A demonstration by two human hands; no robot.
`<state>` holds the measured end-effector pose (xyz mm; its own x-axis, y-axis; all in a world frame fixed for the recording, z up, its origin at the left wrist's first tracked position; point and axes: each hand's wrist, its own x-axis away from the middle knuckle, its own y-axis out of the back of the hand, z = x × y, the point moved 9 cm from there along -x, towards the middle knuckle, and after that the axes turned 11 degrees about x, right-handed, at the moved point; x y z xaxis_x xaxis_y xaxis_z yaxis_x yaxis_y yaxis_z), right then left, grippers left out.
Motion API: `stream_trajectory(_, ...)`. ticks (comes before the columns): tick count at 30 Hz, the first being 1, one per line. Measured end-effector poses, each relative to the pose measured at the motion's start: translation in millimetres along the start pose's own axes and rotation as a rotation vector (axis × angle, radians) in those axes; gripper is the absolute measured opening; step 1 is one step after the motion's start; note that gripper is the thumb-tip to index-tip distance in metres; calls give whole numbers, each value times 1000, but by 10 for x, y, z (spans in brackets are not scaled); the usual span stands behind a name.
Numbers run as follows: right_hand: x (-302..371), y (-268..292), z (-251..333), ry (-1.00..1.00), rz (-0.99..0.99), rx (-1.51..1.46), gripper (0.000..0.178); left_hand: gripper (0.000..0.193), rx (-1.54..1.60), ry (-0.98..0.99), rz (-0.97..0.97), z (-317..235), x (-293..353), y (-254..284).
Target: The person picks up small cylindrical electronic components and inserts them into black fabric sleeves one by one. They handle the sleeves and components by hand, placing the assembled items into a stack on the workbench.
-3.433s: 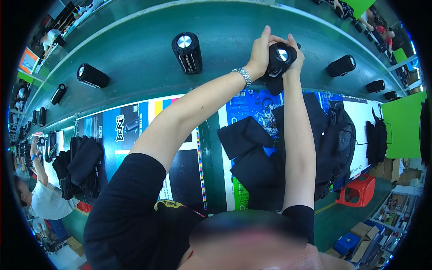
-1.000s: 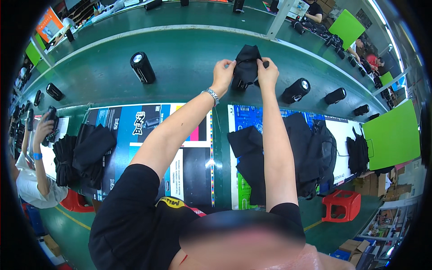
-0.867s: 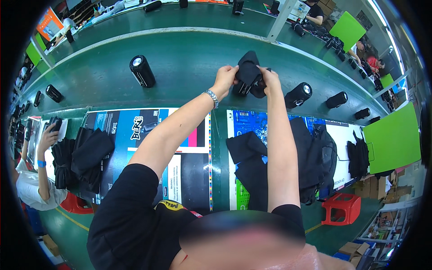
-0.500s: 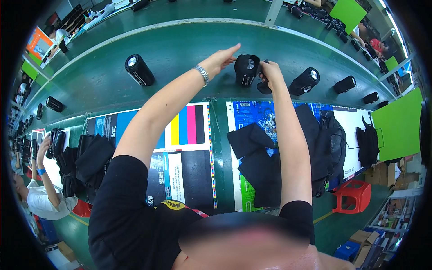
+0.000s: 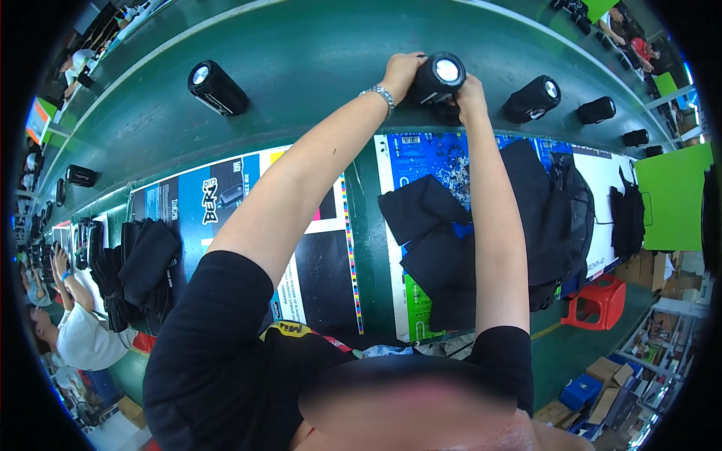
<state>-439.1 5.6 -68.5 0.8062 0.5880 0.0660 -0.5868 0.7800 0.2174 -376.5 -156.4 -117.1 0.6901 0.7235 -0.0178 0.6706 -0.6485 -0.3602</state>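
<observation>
Over the green bench [image 5: 301, 83], a black cylindrical speaker [image 5: 436, 86] is tilted so its silver round end [image 5: 447, 70] shows. My left hand [image 5: 404, 77], below a metal wristwatch [image 5: 382, 96], is closed against the speaker's left side, its fingertips partly behind it. On the other side my right hand [image 5: 471, 98] is closed against the speaker's lower right, most of its fingers hidden. A dark, blurred piece [image 5: 447, 114] shows beneath the speaker beside my right hand; I cannot make out what it is.
Similar speakers stand to the left [image 5: 218, 89] and right [image 5: 532, 99], with several more along the bench. Black cloth pouches [image 5: 425, 214] lie on printed sheets [image 5: 402, 165] nearer me. A green board [image 5: 677, 197] and red stool [image 5: 598, 302] are at right; a co-worker [image 5: 86, 334] sits left.
My left hand has moved from open beside the speaker to closed against it. The speaker has tilted, its silver end now fully showing. The dark piece by my right hand is now mostly hidden.
</observation>
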Motion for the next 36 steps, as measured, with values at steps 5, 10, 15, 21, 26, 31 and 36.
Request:
stream_trajectory(5, -265, 495, -405, 130, -176, 269, 17, 19, -344, -274, 65, 26, 173, -364)
stream_trajectory(10, -374, 177, 13, 195, -36, 455, 17, 19, -376, -468, 43, -47, -127, -75)
stream_trajectory(15, -276, 494, -324, 39, 16, 449, 25, 39, -192, -121, 100, 46, 194, -472)
stream_trajectory(21, 35, 328, -250, -34, -138, 277, 23, 65, 310, -22, 207, -636, 634, -706)
stream_trajectory(26, 780, -163, 211, -135, 20, -104, 49, 64, 1078, 255, -44, -869, 795, -334)
stream_trajectory(31, 1178, -362, 718, 10, 109, -381, 42, 51, 1175, 285, -5, -1057, 1077, -58)
stream_trajectory(36, 1174, -17, 1367, 666, -322, 141, 62, 49, 594, 435, -291, -829, 1579, 604)
